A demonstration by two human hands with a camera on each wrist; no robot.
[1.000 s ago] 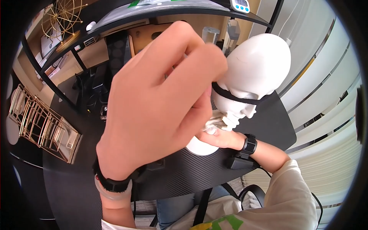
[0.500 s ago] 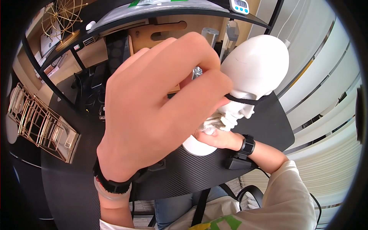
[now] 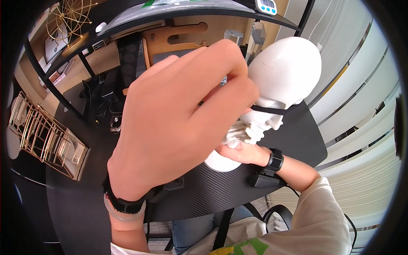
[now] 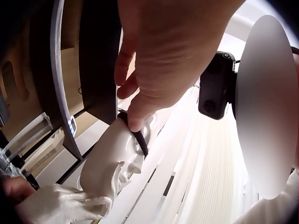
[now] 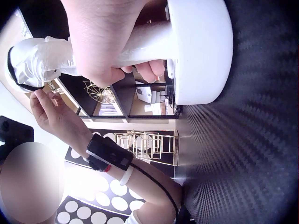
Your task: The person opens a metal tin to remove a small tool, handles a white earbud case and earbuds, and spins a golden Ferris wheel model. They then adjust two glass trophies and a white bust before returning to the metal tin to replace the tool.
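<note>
A glossy white mannequin head (image 3: 289, 68) stands upright on a white neck and round base (image 5: 201, 51), with a sculpted white hand at its chin. Across its eyes runs a narrow black band (image 3: 272, 111). My left hand (image 3: 182, 110) pinches the band at the side of the head between thumb and fingers, as the left wrist view shows where the band (image 4: 140, 142) meets the thumb. Below, my right hand (image 3: 246, 154) grips the slim white neck just above the base, its fingers curled round it in the right wrist view. The left hand hides the back of the head.
The base rests on a black textured table (image 3: 208, 191). Gold wire racks (image 3: 46, 136) stand at the left, near a gold wheel ornament (image 3: 70, 21) on a shelf. Behind are a wooden board (image 3: 170, 34) and a white timer (image 3: 266, 6). White blinds (image 3: 357, 106) hang at the right.
My left hand has shifted down and slightly right along the head's side, and the band's near end sits lower. The right hand keeps its hold on the neck.
</note>
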